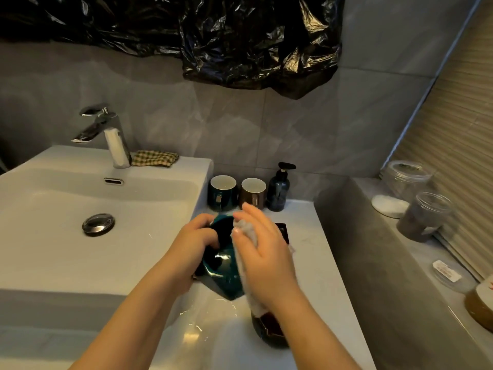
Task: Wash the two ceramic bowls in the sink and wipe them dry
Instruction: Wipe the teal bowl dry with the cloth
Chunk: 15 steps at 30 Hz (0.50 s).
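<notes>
A teal ceramic bowl (pixel 222 273) is held tilted above the white counter, to the right of the sink (pixel 53 236). My left hand (pixel 193 241) grips its rim, fingers curled into the dark inside. My right hand (pixel 262 252) holds a pale cloth (pixel 246 263) against the bowl's outer side. A second, dark brown bowl (pixel 269 329) stands on the counter below my right wrist, partly hidden by the arm.
A chrome faucet (pixel 106 134) and a checked cloth (pixel 154 158) sit at the sink's back edge. Two mugs (pixel 237 193) and a soap dispenser (pixel 278 188) stand behind the bowl; a dark tray (pixel 282 231) lies beside my hand. Jars (pixel 424 217) line the right ledge.
</notes>
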### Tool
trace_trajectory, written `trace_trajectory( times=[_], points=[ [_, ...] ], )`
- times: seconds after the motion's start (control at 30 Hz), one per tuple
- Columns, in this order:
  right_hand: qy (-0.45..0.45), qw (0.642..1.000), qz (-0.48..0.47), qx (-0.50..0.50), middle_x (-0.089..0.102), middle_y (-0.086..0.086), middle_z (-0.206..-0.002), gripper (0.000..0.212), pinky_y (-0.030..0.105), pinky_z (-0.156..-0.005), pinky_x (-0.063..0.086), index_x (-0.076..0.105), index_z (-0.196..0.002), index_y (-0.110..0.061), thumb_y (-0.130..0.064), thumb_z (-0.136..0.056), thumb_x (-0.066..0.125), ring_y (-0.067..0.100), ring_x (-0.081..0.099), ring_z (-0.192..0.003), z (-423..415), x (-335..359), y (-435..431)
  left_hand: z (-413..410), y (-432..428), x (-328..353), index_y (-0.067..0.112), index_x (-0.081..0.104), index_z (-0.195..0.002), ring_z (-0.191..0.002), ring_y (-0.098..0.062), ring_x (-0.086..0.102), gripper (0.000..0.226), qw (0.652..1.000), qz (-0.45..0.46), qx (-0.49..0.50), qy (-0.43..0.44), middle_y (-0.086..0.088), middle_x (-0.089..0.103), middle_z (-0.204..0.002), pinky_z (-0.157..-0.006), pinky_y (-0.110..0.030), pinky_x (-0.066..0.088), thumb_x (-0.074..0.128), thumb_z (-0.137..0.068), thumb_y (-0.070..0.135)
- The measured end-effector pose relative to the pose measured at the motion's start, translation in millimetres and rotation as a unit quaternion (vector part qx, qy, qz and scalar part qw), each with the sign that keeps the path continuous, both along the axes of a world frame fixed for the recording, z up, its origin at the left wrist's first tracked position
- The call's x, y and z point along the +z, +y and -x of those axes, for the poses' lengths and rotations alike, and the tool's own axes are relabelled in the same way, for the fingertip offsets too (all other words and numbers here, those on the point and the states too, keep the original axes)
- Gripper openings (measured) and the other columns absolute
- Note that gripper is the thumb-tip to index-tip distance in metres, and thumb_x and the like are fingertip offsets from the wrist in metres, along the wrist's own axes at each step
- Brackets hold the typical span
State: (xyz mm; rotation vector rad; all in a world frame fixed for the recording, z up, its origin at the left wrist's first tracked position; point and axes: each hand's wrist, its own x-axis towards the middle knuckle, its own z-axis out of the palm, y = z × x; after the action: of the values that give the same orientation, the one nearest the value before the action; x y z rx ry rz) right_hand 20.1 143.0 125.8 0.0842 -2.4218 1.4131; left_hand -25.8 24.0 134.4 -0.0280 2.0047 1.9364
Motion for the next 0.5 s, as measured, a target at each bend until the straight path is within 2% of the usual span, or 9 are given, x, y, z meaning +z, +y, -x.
trace_trajectory(
  times=[0.07, 0.13, 0.2, 0.27, 0.3, 0.37, 0.4, 0.43, 0.5],
  points=[
    [-0.083, 0.995, 0.031, 0.036, 0.052, -0.017, -0.116, 0.038, 0.020, -0.098, 0.037, 0.052, -0.129, -0.027, -0.038, -0.094, 0.043, 0.002, 0.046, -0.113, 11.2, 12.1, 14.4, -3.0, 1.4, 1.8, 0.014, 0.059, -0.084, -0.070, -0.026, 0.053, 0.027, 0.999, 0.030, -0.035, 0.022, -0.014, 0.056, -0.076, -0.057, -0.027, 0.041, 0.044, -0.074, -0.006],
    [-0.149, 0.980, 0.111, 0.075, 0.061, -0.007, -0.106, 0.028, 0.029, -0.094, 0.047, 0.058, -0.120, -0.024, -0.031, -0.096, 0.044, 0.012, 0.056, -0.104, 20.4, 16.3, 24.1, -3.7, 3.0, 4.4, 0.018, 0.058, -0.086, -0.078, -0.029, 0.056, 0.027, 0.997, 0.054, -0.046, 0.038, -0.014, 0.059, -0.084, -0.059, -0.028, 0.043, 0.046, -0.076, -0.004],
    [-0.200, 0.947, 0.238, 0.084, 0.064, 0.002, -0.102, 0.030, 0.028, -0.088, 0.052, 0.061, -0.111, -0.020, -0.037, -0.096, 0.042, 0.016, 0.060, -0.097, 21.9, 10.3, 27.0, -3.1, 4.4, 6.8, 0.021, 0.058, -0.089, -0.085, -0.031, 0.057, 0.028, 0.998, 0.045, -0.024, 0.043, -0.014, 0.060, -0.092, -0.059, -0.029, 0.045, 0.046, -0.077, -0.002],
    [-0.231, 0.899, 0.368, 0.049, 0.063, 0.007, -0.109, 0.040, 0.034, -0.093, 0.049, 0.059, -0.108, -0.022, -0.052, -0.092, 0.040, 0.020, 0.060, -0.100, 16.0, 3.4, 17.2, -1.1, 5.6, 8.8, 0.021, 0.059, -0.089, -0.085, -0.031, 0.056, 0.031, 0.998, -0.004, 0.040, 0.038, -0.015, 0.060, -0.094, -0.059, -0.030, 0.046, 0.044, -0.077, -0.004],
    [-0.212, 0.906, 0.366, 0.023, 0.061, 0.005, -0.117, 0.041, 0.035, -0.096, 0.046, 0.056, -0.112, -0.025, -0.055, -0.091, 0.039, 0.018, 0.058, -0.106, 11.0, -1.1, 9.7, 0.6, 6.8, 9.7, 0.020, 0.058, -0.087, -0.083, -0.029, 0.055, 0.031, 0.996, -0.032, 0.078, 0.035, -0.016, 0.060, -0.093, -0.060, -0.030, 0.045, 0.043, -0.076, -0.005],
    [-0.092, 0.962, 0.257, -0.028, 0.043, -0.010, -0.137, 0.046, 0.022, -0.103, 0.034, 0.035, -0.136, -0.031, -0.047, -0.093, 0.042, 0.006, 0.041, -0.124, 1.6, -10.5, -7.0, 3.2, 9.7, 10.9, 0.020, 0.056, -0.085, -0.077, -0.026, 0.051, 0.031, 0.989, -0.052, 0.133, 0.036, -0.015, 0.058, -0.090, -0.059, -0.029, 0.042, 0.041, -0.075, -0.006],
    [-0.034, 0.978, 0.203, -0.038, 0.032, -0.018, -0.138, 0.054, 0.017, -0.103, 0.029, 0.022, -0.143, -0.032, -0.039, -0.094, 0.045, -0.001, 0.032, -0.128, -1.2, -14.7, -11.4, 2.4, 10.5, 11.6, 0.019, 0.055, -0.084, -0.075, -0.025, 0.050, 0.030, 0.989, -0.039, 0.138, 0.042, -0.015, 0.056, -0.089, -0.059, -0.029, 0.041, 0.041, -0.075, -0.006],
    [-0.008, 0.984, 0.174, -0.042, 0.029, -0.021, -0.138, 0.057, 0.016, -0.104, 0.027, 0.019, -0.145, -0.032, -0.036, -0.095, 0.046, -0.005, 0.029, -0.129, -2.6, -10.4, -11.8, 0.8, 10.7, 11.6, 0.019, 0.054, -0.084, -0.074, -0.024, 0.049, 0.030, 0.990, -0.023, 0.128, 0.051, -0.015, 0.056, -0.088, -0.058, -0.030, 0.041, 0.041, -0.075, -0.006],
    [-0.006, 0.984, 0.175, -0.026, 0.040, -0.018, -0.138, 0.050, 0.020, -0.104, 0.036, 0.037, -0.139, -0.027, -0.037, -0.091, 0.047, -0.002, 0.040, -0.126, 5.1, 0.0, -1.4, -4.2, 8.6, 12.5, 0.018, 0.055, -0.085, -0.074, -0.026, 0.051, 0.029, 0.996, 0.002, 0.065, 0.063, -0.015, 0.056, -0.086, -0.056, -0.029, 0.041, 0.042, -0.076, -0.006]
  ],
)
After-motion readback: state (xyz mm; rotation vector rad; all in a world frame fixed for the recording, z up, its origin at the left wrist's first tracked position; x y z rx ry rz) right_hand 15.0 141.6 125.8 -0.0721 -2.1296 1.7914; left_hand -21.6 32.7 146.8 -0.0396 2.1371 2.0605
